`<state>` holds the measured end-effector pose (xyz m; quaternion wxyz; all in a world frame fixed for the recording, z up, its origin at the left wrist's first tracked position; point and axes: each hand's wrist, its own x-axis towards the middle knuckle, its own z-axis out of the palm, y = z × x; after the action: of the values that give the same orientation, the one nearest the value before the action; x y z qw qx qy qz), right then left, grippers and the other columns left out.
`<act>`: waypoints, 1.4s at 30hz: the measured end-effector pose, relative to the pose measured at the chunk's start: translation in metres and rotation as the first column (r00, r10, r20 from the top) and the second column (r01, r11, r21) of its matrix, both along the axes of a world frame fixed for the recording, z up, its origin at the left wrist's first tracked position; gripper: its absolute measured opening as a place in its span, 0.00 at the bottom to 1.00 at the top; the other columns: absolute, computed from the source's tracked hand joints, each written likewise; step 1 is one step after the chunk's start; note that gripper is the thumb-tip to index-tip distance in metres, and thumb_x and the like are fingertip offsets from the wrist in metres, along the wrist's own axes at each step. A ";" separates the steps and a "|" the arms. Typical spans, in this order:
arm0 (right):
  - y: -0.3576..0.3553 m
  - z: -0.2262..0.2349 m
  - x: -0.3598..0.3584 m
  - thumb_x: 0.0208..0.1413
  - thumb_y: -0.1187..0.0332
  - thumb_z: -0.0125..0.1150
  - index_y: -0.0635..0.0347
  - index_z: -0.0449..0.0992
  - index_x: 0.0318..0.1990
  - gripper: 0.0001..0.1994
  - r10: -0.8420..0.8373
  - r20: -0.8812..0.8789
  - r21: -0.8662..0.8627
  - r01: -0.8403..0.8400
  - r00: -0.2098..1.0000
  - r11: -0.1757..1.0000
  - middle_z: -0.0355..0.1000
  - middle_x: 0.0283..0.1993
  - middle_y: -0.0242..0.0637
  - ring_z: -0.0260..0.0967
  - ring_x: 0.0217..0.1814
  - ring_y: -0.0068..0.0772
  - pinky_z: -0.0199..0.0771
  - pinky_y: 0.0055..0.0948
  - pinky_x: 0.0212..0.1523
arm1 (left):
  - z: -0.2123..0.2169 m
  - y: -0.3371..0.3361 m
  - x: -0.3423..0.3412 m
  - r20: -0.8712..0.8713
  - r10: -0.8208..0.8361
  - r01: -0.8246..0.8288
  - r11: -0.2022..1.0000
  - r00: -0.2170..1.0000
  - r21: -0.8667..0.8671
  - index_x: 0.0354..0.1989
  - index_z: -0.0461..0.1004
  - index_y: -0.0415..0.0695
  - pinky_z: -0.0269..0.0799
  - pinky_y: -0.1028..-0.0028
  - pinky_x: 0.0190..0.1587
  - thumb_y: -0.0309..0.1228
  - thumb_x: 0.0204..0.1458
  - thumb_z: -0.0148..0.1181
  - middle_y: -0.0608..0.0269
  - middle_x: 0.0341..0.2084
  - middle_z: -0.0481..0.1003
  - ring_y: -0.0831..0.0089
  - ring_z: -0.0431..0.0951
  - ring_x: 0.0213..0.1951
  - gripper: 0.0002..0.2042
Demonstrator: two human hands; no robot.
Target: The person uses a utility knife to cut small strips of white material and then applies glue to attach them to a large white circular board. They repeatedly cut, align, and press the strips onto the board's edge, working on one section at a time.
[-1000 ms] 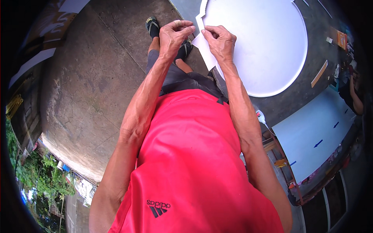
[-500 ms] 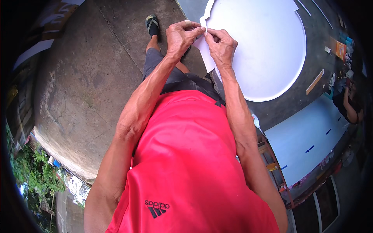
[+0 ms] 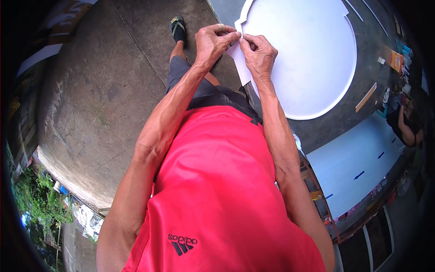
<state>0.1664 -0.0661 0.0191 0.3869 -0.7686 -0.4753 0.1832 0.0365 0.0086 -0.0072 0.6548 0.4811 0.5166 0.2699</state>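
A large white round panel point(image 3: 312, 59) with a thin raised rim lies on a dark grey table. At its left edge a narrow white strip point(image 3: 240, 22) stands up and follows a stepped outline. My left hand point(image 3: 212, 44) pinches the strip between thumb and fingertips, a band wrapped round one finger. Close beside it, my right hand point(image 3: 259, 56) also pinches the strip, its thumb almost meeting the left fingertips. The bit of strip between the fingertips is mostly hidden. A flat white piece point(image 3: 240, 63) juts out below the hands at the table edge.
Right of the panel, a wooden strip point(image 3: 366, 97) and an orange box point(image 3: 396, 60) lie on the dark table point(image 3: 335, 124). A pale blue sheet point(image 3: 349, 163) with dark arrows is at the lower right. Another person point(image 3: 404, 124) is at the far right. Concrete floor point(image 3: 99, 90) spreads left.
Both hands keep their pinch at nearly the same spot on the strip. The view has shifted very slightly, and the person at the far right has moved an arm a little.
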 end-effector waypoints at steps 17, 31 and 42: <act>-0.001 0.000 -0.002 0.48 0.74 0.70 0.61 0.84 0.33 0.05 -0.004 0.009 -0.001 0.004 1.000 1.000 0.75 0.27 0.34 0.71 0.22 0.26 0.71 0.28 0.26 | 0.002 0.000 -0.001 0.023 -0.011 0.012 1.000 1.000 -0.015 0.38 0.85 0.37 0.74 0.80 0.28 0.32 0.47 0.75 0.65 0.21 0.80 0.83 0.77 0.24 0.13; 0.000 -0.001 -0.002 0.49 0.74 0.70 0.60 0.84 0.33 0.04 0.002 0.030 0.003 -0.002 1.000 1.000 0.75 0.27 0.33 0.70 0.22 0.26 0.71 0.28 0.26 | 0.001 0.002 0.000 0.005 -0.008 0.008 1.000 1.000 -0.021 0.38 0.85 0.36 0.74 0.81 0.28 0.32 0.46 0.75 0.64 0.22 0.81 0.83 0.78 0.25 0.14; 0.001 -0.003 0.000 0.47 0.73 0.69 0.59 0.83 0.35 0.07 0.028 0.051 -0.025 -0.027 0.998 0.999 0.75 0.28 0.34 0.71 0.23 0.26 0.72 0.29 0.27 | -0.001 0.001 0.000 0.002 -0.027 0.027 0.999 1.000 -0.028 0.40 0.84 0.36 0.66 0.84 0.25 0.34 0.50 0.75 0.69 0.23 0.78 0.85 0.72 0.24 0.14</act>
<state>0.1662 -0.0647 0.0157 0.3625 -0.7711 -0.4935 0.1744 0.0364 0.0099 -0.0077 0.6656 0.4786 0.5130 0.2543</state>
